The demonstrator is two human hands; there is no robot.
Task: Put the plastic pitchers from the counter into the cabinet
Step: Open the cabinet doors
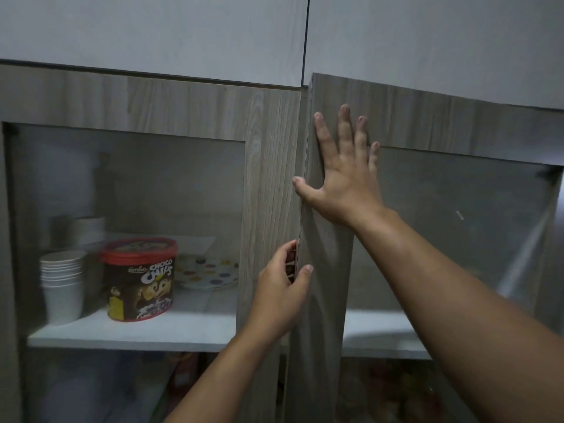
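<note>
A wall cabinet with two wood-framed glass doors fills the view. The right door (427, 117) stands slightly ajar, its left edge out from the frame. My right hand (345, 175) lies flat on that door's left stile, fingers spread and straight, thumb at the edge. My left hand (280, 294) grips the same door's edge lower down, fingers curled behind it and thumb on the front. The left door (268, 178) is closed. No pitchers or counter are in view.
Behind the left glass, a white shelf (137, 334) carries a stack of paper cups (62, 285), a Choco Chips tub (140, 279), a dotted plate (207, 271) and white bowls (88, 230). Plain white upper cabinet doors (152, 32) sit above. Dim items fill the lower shelf.
</note>
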